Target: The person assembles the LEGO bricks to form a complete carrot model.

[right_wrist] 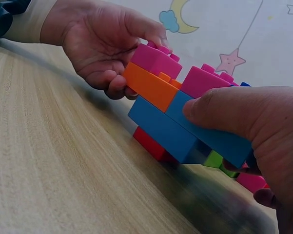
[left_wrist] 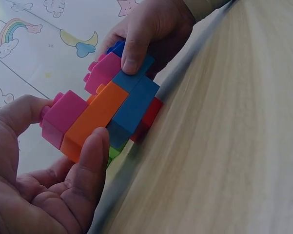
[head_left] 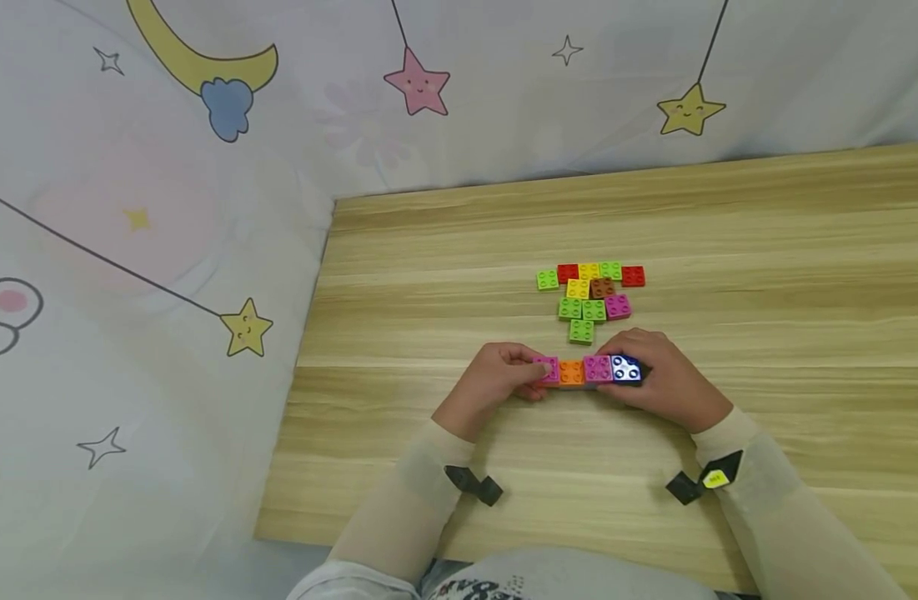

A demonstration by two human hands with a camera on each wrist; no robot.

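Both hands hold a stepped build of toy building bricks low over the table. Between the left hand's (head_left: 496,379) index finger and thumb is its end, where a pink brick (left_wrist: 63,119) sits on an orange brick (left_wrist: 95,122). The right hand (head_left: 672,379) grips the other end, thumb pressed on the upper blue brick (right_wrist: 209,129) and fingers behind. On that end sit a second pink brick (head_left: 597,367) and a dark blue brick (head_left: 626,368). Underneath runs a lower blue brick (right_wrist: 161,129), with a red brick (right_wrist: 150,144) showing below it.
Loose bricks lie in a cluster beyond the hands, among them a brown brick (head_left: 602,288), a yellow brick (head_left: 578,288) and a lime green brick (head_left: 582,332). The wooden table (head_left: 398,275) meets a printed cloth (head_left: 504,133) at its back and left edges.
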